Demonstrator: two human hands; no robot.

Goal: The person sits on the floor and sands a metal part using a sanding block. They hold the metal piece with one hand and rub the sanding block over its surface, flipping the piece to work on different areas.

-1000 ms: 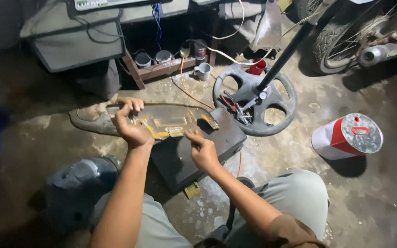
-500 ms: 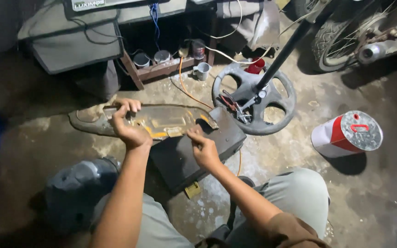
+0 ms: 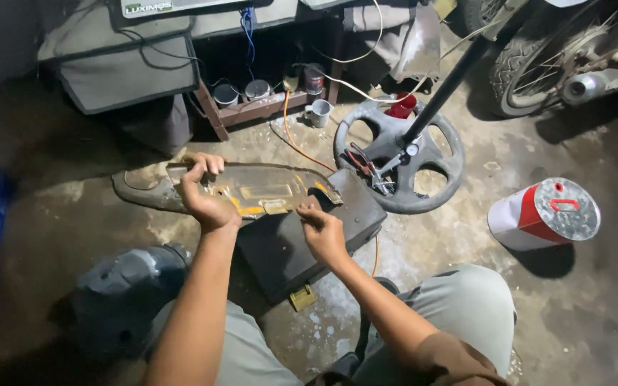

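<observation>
Head cam, looking straight down at someone sitting on the floor. The left hand (image 3: pixel 205 193) is clamped over the long, flat, grimy panel (image 3: pixel 252 189), fingers curled over its far edge and thumb underneath. The right hand (image 3: pixel 323 232) is pinched shut on the panel's near edge, toward its right end. The panel lies across a dark boxy block (image 3: pixel 302 239) that sits on the floor between the person's knees, and its left end sticks out well past the block.

Just right of the block is a grey steering wheel (image 3: pixel 402 154) lying flat, with a black pole (image 3: pixel 445 89) rising out of its hub, so that side is pretty crowded. An orange cable (image 3: pixel 298 143) snakes along the floor behind the panel. Further right, a red and white can (image 3: pixel 543 213) lies on its side. A low wooden shelf (image 3: pixel 252 107) with small tins stands behind, with a white mug (image 3: pixel 318 112) beside it and a motorbike wheel (image 3: pixel 531 64) top right.

The floor (image 3: pixel 574 307) is stained bare concrete, and the room is dim.
</observation>
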